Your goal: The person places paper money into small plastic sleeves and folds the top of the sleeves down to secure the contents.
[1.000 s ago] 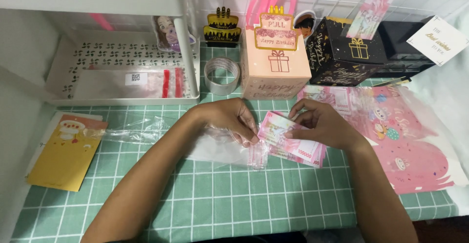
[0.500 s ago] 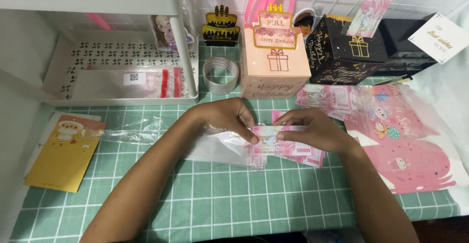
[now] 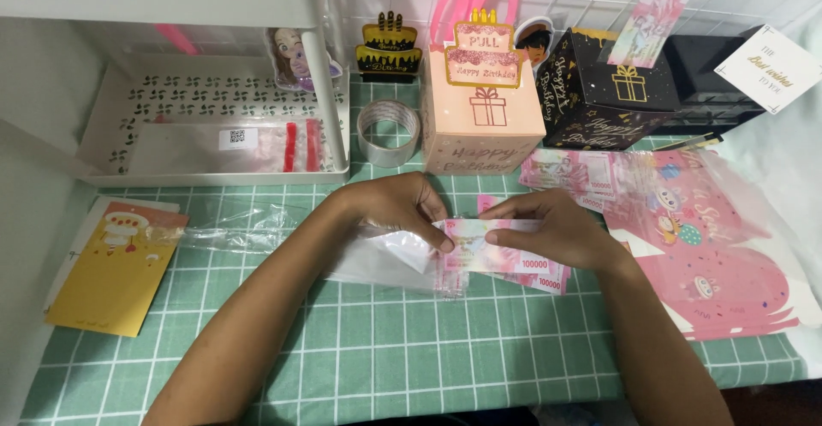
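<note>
Head view: folded pink banknote (image 3: 479,242), clear sleeve (image 3: 385,259).

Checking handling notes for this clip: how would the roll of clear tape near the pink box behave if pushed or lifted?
The tape roll lies flat on its side on the green mat, so a push would probably slide it, not roll it. Its hollow ring shape suggests it is light and rigid. Stood on edge, it would likely roll away.

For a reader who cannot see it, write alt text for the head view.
Two bare hands, left hand and right hand, hold a pink banknote at the mouth of a clear plastic sleeve on a green grid mat. Behind stand a pink gift box, a tape roll and a white tray.
</note>
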